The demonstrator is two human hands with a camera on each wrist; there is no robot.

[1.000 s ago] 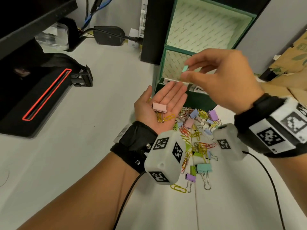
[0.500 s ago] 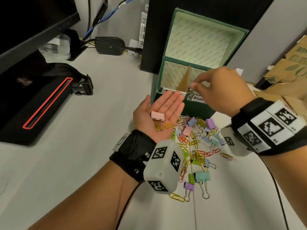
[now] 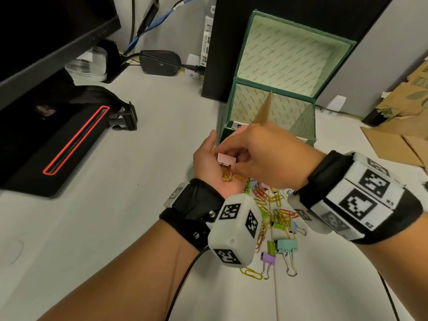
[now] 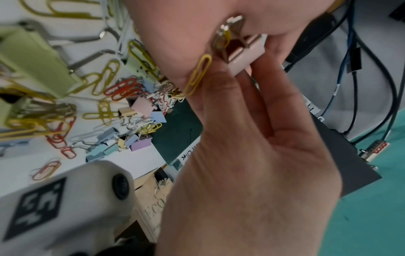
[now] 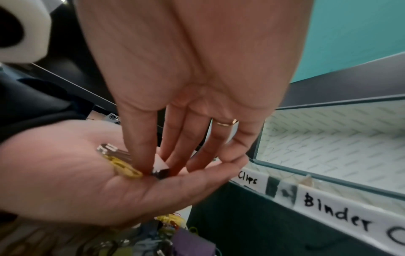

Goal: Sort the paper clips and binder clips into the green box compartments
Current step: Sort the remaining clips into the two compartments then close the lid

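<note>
Pink binder clip (image 3: 226,158) is carried in the upturned palm of the left hand (image 3: 209,163), together with a yellow paper clip (image 3: 239,177); the left fingers are seen relaxed, not curled. The binder clip is pinched at its body by thumb and fingertips of the right hand (image 3: 266,156), which is lowered over the palm. Both hands are held just in front of the green box (image 3: 273,93), whose lid is stood open. A cardboard divider (image 3: 264,110) is seen inside, with a front label reading "Binder" (image 5: 335,213). Loose mixed clips (image 3: 275,218) are spread on the white table (image 3: 115,216) below the wrists.
</note>
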